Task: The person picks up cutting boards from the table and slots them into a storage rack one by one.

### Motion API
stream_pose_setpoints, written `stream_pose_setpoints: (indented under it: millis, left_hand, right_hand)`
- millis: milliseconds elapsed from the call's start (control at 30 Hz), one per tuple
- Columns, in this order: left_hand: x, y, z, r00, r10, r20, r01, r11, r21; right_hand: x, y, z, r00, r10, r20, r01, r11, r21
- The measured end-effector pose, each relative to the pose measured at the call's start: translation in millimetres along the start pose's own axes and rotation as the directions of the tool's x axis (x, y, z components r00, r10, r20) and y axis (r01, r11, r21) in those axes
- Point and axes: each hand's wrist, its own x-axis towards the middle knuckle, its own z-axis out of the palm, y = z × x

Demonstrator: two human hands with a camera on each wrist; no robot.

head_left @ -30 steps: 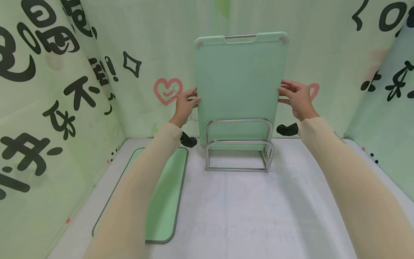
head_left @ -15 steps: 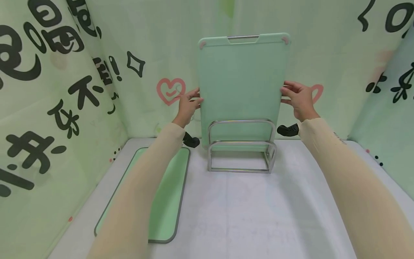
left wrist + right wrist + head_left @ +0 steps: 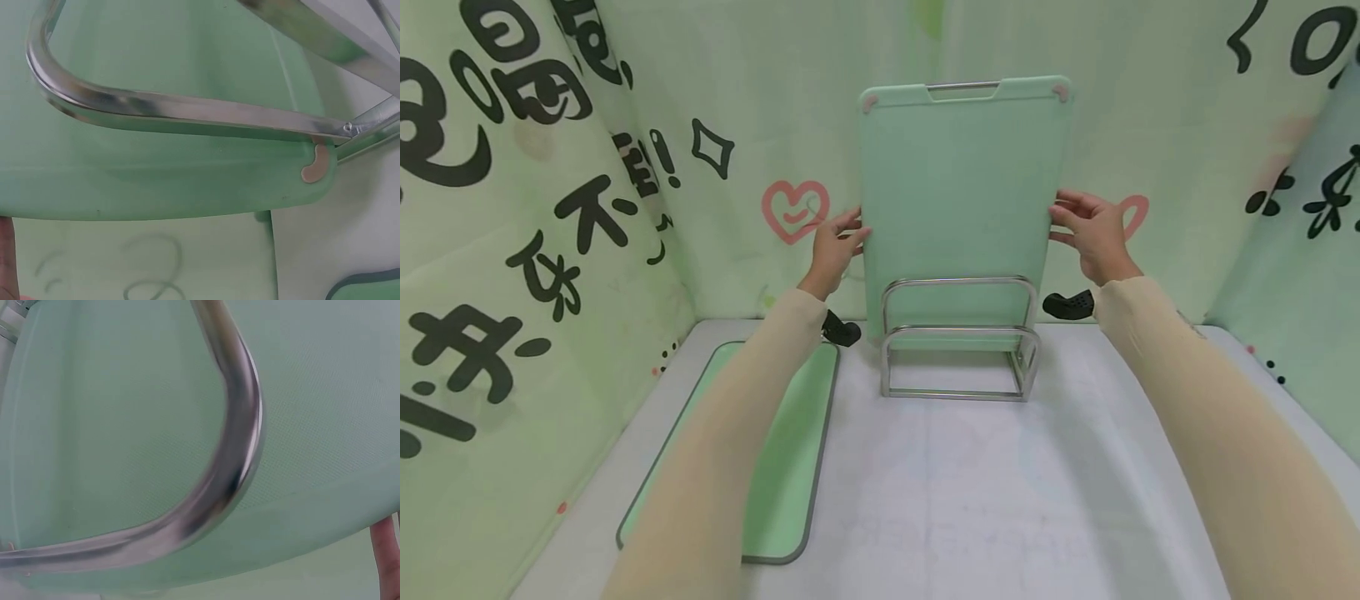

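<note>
A pale green cutting board (image 3: 962, 192) with pinkish corner pads and a cut-out handle stands upright in a chrome wire rack (image 3: 958, 393). On its left edge, my left hand (image 3: 832, 250) holds it between thumb and fingers. My right hand (image 3: 1093, 233) grips the opposite edge at about the same height; some fingertips are hidden behind it. In the left wrist view, the rack's metal bar (image 3: 187, 112) crosses in front of the board's lower corner. Another chrome bar (image 3: 240, 425) curves before the board in the right wrist view, with a finger (image 3: 386, 556) at the board's edge.
A second green board (image 3: 790, 467) with a grey rim lies flat on the white table (image 3: 962, 492) at left, partly under my left sleeve (image 3: 715, 433). Printed green curtains (image 3: 730, 75) enclose the table at the back and both sides.
The view shifts slightly, so everything sits a little farther right than a second ago. Both hands stay on the board's edges, and the board remains in the rack.
</note>
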Motion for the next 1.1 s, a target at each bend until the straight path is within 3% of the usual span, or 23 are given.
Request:
stream_pose_setpoints:
  millis: [233,500,733,967,1100]
  left_hand:
    - [-8.9,-7.7,-1.1,1.000,-0.018,0.024,0.020,0.998,-0.066]
    - [-34.7,1.5,-5.0,0.989,0.023,0.149,0.003,0.985,-0.173]
    - [-56.8,1.5,-10.2,0.969,0.070,0.236,-0.040,0.991,-0.130]
    - [-64.7,-25.8,-18.3,0.957,0.089,0.277,-0.071,0.995,-0.074]
    - [-76.1,-31.8,-21.7,0.945,0.090,0.315,-0.074,0.995,-0.060]
  right_hand:
    - [-13.4,3.4,-5.7,0.999,-0.020,0.048,0.019,0.999,0.034]
    - [-28.3,10.5,-13.4,0.995,-0.044,0.090,0.041,0.999,0.033]
    - [-47.4,13.6,-14.4,0.989,-0.071,0.130,0.065,0.997,0.051]
    - [-72.1,17.5,-5.0,0.973,-0.108,0.204,0.115,0.993,-0.021]
    - [-82.5,22.1,0.1,0.962,-0.110,0.249,0.124,0.992,-0.040]
